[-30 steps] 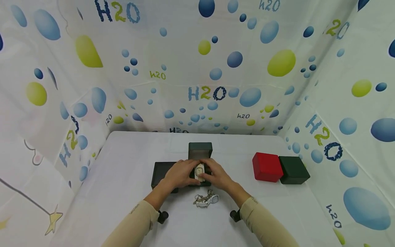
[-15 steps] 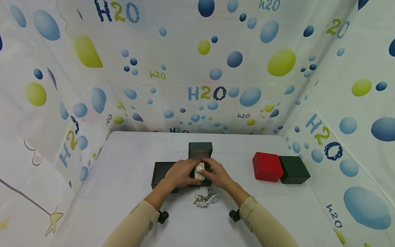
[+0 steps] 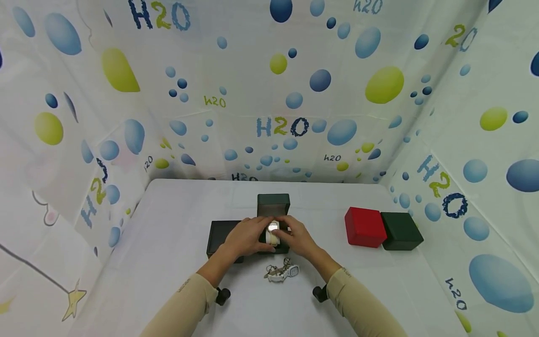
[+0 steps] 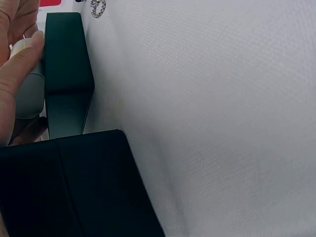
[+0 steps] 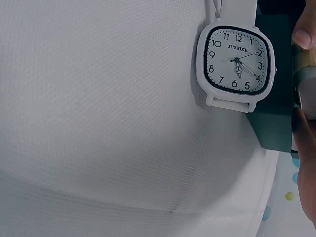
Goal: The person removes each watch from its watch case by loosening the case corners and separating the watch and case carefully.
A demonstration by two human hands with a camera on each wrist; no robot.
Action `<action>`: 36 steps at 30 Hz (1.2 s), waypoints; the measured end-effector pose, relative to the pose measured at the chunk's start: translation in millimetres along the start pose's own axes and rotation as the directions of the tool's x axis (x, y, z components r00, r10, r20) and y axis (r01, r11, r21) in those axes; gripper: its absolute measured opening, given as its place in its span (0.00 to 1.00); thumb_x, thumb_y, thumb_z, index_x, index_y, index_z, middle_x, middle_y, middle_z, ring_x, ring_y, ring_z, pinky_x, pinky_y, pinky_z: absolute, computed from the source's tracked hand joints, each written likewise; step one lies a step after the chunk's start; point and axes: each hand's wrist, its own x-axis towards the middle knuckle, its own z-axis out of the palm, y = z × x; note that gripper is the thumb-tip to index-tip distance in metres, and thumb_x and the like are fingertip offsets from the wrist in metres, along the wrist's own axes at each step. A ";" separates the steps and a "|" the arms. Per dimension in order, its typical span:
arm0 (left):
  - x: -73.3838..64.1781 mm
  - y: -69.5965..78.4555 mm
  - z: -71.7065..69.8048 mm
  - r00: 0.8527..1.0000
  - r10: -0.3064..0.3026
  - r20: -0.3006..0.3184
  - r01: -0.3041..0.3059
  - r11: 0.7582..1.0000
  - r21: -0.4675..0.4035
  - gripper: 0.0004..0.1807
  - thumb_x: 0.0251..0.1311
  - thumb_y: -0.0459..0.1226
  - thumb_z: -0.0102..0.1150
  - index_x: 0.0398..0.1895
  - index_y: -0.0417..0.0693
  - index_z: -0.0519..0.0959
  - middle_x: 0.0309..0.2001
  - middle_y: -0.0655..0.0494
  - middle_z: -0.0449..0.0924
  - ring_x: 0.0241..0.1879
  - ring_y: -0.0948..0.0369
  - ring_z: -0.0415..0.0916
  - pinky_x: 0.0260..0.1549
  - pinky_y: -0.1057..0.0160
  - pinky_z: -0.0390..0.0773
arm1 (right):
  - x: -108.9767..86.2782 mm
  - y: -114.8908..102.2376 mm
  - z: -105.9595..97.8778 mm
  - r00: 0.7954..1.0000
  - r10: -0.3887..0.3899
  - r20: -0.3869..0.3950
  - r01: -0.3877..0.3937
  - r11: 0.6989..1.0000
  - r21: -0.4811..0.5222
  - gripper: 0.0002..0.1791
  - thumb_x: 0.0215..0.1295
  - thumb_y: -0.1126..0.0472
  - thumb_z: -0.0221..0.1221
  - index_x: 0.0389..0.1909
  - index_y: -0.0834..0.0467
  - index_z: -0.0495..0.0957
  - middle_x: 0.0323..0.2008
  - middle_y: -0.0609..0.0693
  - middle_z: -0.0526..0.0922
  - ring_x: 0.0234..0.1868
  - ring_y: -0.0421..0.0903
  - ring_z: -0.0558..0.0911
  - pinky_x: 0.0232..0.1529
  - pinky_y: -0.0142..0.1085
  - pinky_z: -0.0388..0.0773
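Note:
A pale-strapped watch (image 3: 273,238) sits round a grey cushion (image 4: 30,98) inside an open dark green box (image 3: 273,206) whose lid stands up at the back. From the left, my left hand (image 3: 247,236) holds the watch and cushion, its thumb near the front end of the strap. My right hand (image 3: 298,238) grips from the other side with its thumb at the watch face, which shines brightly. Nearer me on the table lies a white watch (image 5: 237,64) with a square dial, beside a silvery chain bracelet (image 4: 98,8).
A black box (image 3: 221,234) stands just left of the green one, partly behind my left hand. Over on the right, a red box (image 3: 365,227) and another dark green box (image 3: 401,230) sit side by side on the white table (image 3: 177,281).
The pale-strapped watch's face has shifted slightly toward the lid and now catches the light. My right thumb has moved a little with it. Left hand and boxes look unchanged.

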 end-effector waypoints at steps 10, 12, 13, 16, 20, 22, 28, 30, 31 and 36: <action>0.2 1.8 -0.6 1.000 -0.020 -0.019 0.020 0.999 -0.036 0.50 0.54 0.68 0.70 0.76 0.53 0.69 0.68 0.52 0.78 0.66 0.54 0.77 0.67 0.45 0.74 | -0.7 1.2 1.0 1.000 -0.003 0.004 0.003 1.000 0.030 0.23 0.77 0.54 0.61 0.67 0.57 0.74 0.61 0.54 0.79 0.62 0.51 0.81 0.59 0.46 0.83; 0.0 2.3 -1.1 1.000 -0.019 -0.022 0.018 0.999 -0.035 0.48 0.55 0.67 0.70 0.75 0.54 0.70 0.67 0.53 0.79 0.65 0.55 0.78 0.66 0.46 0.75 | -1.3 1.8 0.9 1.000 -0.009 0.017 0.008 0.999 0.053 0.24 0.76 0.53 0.61 0.67 0.57 0.73 0.62 0.55 0.78 0.64 0.53 0.80 0.61 0.46 0.82; -0.1 2.6 -1.5 1.000 -0.020 -0.021 0.020 0.999 -0.032 0.48 0.55 0.67 0.70 0.75 0.54 0.70 0.66 0.54 0.79 0.65 0.56 0.78 0.65 0.46 0.75 | -1.6 2.2 0.7 1.000 -0.010 0.026 0.008 0.998 0.060 0.25 0.76 0.53 0.62 0.68 0.57 0.73 0.63 0.55 0.77 0.66 0.53 0.80 0.63 0.45 0.81; -0.3 2.8 -2.2 0.999 -0.028 -0.017 0.027 0.999 -0.029 0.47 0.57 0.67 0.68 0.75 0.55 0.70 0.66 0.55 0.79 0.65 0.57 0.77 0.66 0.48 0.75 | -2.9 3.7 -0.2 0.998 -0.013 0.055 0.010 0.998 0.063 0.31 0.71 0.51 0.67 0.70 0.55 0.70 0.66 0.54 0.76 0.68 0.53 0.78 0.66 0.45 0.78; 0.5 2.7 -2.8 0.999 -0.038 -0.012 0.038 0.999 -0.039 0.47 0.59 0.69 0.64 0.75 0.54 0.69 0.68 0.55 0.78 0.65 0.57 0.77 0.67 0.49 0.74 | -4.3 6.6 -1.5 0.994 -0.022 0.104 0.018 0.999 0.043 0.41 0.65 0.51 0.73 0.75 0.52 0.66 0.71 0.51 0.73 0.72 0.51 0.76 0.70 0.44 0.74; 0.5 2.4 -3.0 0.999 -0.036 -0.016 0.035 0.998 -0.050 0.47 0.60 0.69 0.63 0.75 0.54 0.69 0.67 0.55 0.78 0.64 0.57 0.78 0.66 0.49 0.74 | -4.5 8.1 -1.8 0.993 -0.035 0.116 0.030 0.999 0.044 0.42 0.65 0.52 0.73 0.76 0.52 0.64 0.72 0.51 0.72 0.72 0.51 0.75 0.71 0.45 0.73; 0.7 0.1 -2.4 0.999 -0.013 -0.037 0.011 0.998 -0.067 0.44 0.60 0.68 0.64 0.73 0.55 0.71 0.65 0.57 0.79 0.61 0.59 0.79 0.64 0.50 0.76 | -4.7 11.7 -1.8 0.992 -0.054 0.117 0.048 0.997 0.053 0.41 0.66 0.54 0.72 0.76 0.53 0.64 0.71 0.53 0.74 0.72 0.52 0.75 0.71 0.44 0.74; 0.9 -0.6 -2.0 0.999 -0.009 -0.039 0.006 0.998 -0.068 0.45 0.59 0.69 0.65 0.73 0.56 0.71 0.65 0.57 0.79 0.61 0.59 0.79 0.63 0.50 0.76 | -4.8 12.5 -1.9 0.991 -0.054 0.121 0.048 0.997 0.057 0.42 0.65 0.54 0.73 0.76 0.52 0.64 0.71 0.52 0.73 0.72 0.52 0.75 0.71 0.44 0.73; 0.9 -1.0 -1.7 0.999 -0.009 -0.038 0.006 0.998 -0.068 0.45 0.58 0.68 0.66 0.73 0.56 0.71 0.65 0.57 0.79 0.62 0.59 0.78 0.63 0.50 0.76 | -4.8 12.9 -1.9 0.991 -0.055 0.124 0.048 0.997 0.061 0.42 0.64 0.54 0.73 0.76 0.51 0.64 0.72 0.51 0.73 0.73 0.51 0.75 0.71 0.44 0.73; 0.6 -1.6 -1.0 0.999 -0.016 -0.034 0.013 0.997 -0.081 0.45 0.57 0.67 0.68 0.73 0.56 0.71 0.67 0.57 0.78 0.64 0.59 0.77 0.65 0.50 0.75 | -5.1 12.0 -3.2 0.989 -0.061 0.138 0.051 0.996 0.073 0.45 0.62 0.54 0.75 0.77 0.49 0.63 0.73 0.49 0.71 0.74 0.51 0.73 0.73 0.45 0.71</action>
